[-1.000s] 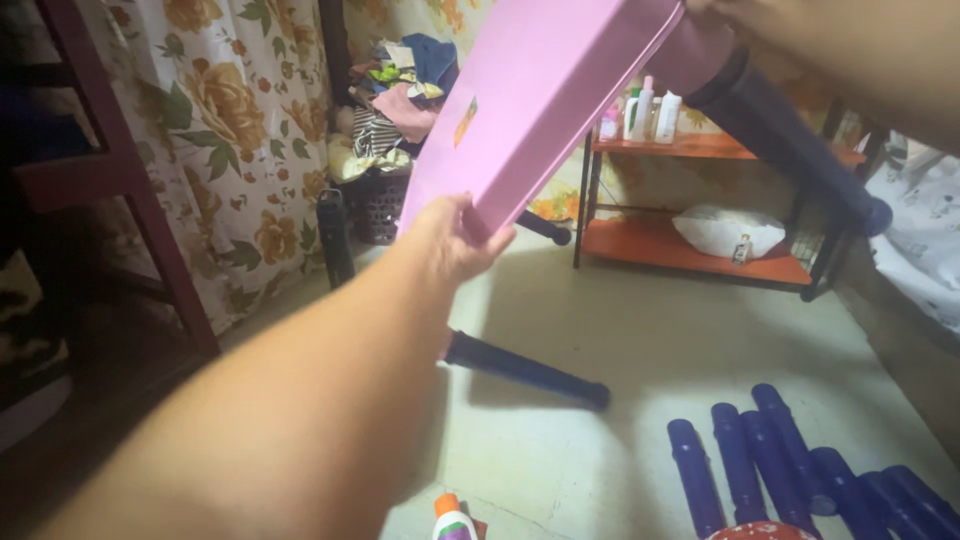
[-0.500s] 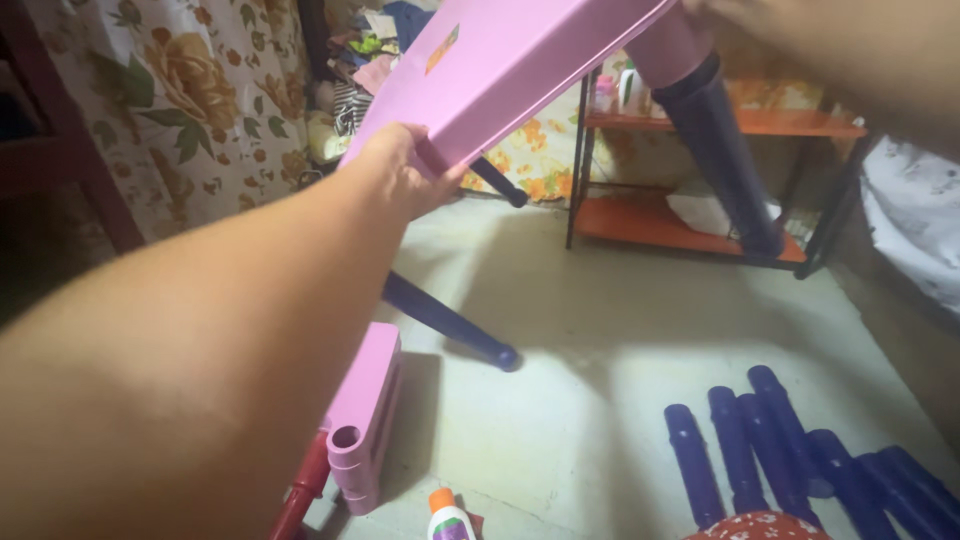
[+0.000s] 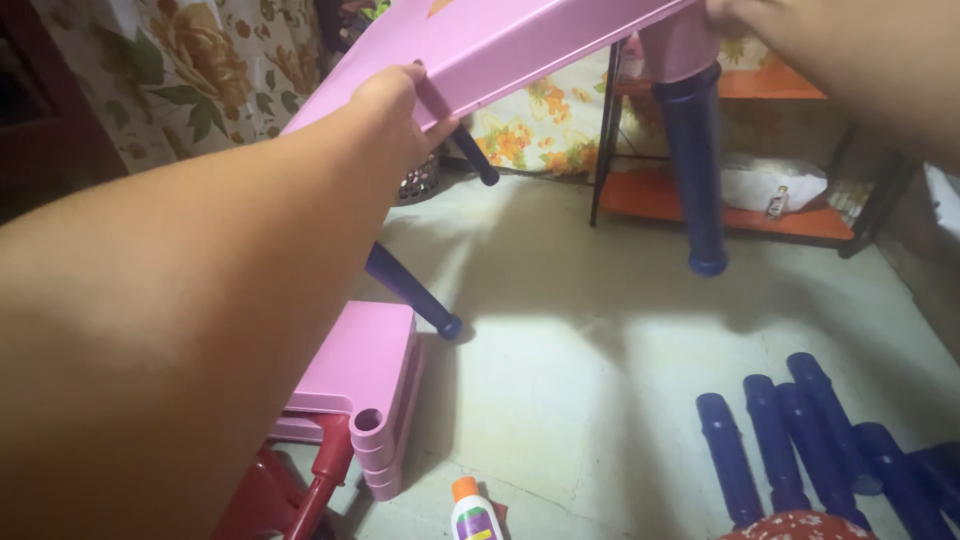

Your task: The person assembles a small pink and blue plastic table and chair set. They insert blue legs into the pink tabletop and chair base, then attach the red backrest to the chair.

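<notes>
The left hand (image 3: 395, 105) closes its fingers over the near edge of a pink table (image 3: 500, 50), tilted in the air. The right hand (image 3: 760, 20) grips its far corner, above a blue leg (image 3: 697, 170).

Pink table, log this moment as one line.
left hand grips pink table edge | right hand at corner | table tilted, raised | loose blue legs on floor

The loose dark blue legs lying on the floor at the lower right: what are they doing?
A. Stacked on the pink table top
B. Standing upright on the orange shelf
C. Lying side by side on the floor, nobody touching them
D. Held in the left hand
C: the loose blue legs lie together on the floor, away from both hands.
</notes>
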